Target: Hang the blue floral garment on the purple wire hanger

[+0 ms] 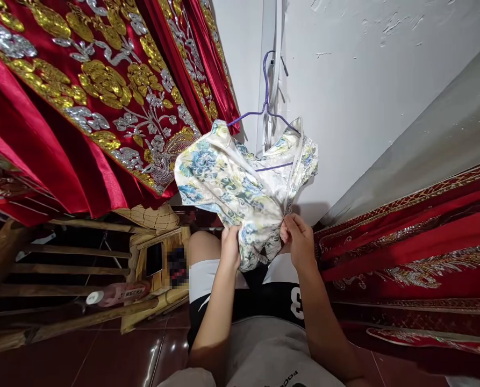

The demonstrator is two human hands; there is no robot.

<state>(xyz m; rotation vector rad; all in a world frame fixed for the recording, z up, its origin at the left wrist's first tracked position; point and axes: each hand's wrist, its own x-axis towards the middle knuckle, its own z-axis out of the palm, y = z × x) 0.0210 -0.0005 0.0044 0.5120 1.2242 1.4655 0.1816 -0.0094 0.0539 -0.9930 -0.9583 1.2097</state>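
A white floral dress or blouse (227,177) with blue, green and yellow flowers hangs on a thin purple hanger (266,105) in front of me, above my lap. Its gathered lower part is bunched between my hands. My left hand (230,247) grips the left side of that gathered part, the thumb lying on top of the cloth. With thumb and fingers together, my right hand (298,236) pinches the garment's right front edge near the waist. The hanger's hook stands up against a pale pole at the wall.
Red cloth with gold and silver sequins (106,86) hangs at the upper left, and more red embroidered cloth (417,263) is at the right. A bamboo chair (66,269) stands at the left, with a pink bottle (119,294) and a dark phone (154,259) on it. A white wall (344,97) rises behind.
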